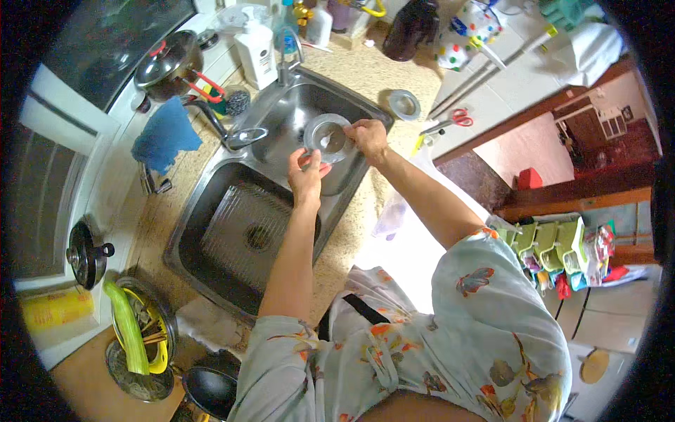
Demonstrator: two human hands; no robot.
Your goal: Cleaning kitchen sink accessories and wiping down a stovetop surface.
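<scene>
Over the right basin of the stainless steel sink (343, 95), a round metal sink strainer (326, 138) with a wide rim is held between both hands. My left hand (306, 174) grips its near lower edge with thumb and fingers. My right hand (368, 138) pinches the rim on the right side. Something small and whitish lies in the middle of the strainer; I cannot tell what it is. A similar round metal piece (404, 105) rests on the counter right of the sink. The faucet (248, 138) reaches over the divider between the basins.
A white pump bottle (255, 53), a blue cloth (166, 134) and a lidded pot (171, 66) stand or lie behind the sink. Red-handled scissors (460, 118) are at the right. A long green vegetable (128, 327) lies across a yellow basket at lower left, near a black pan (211, 390).
</scene>
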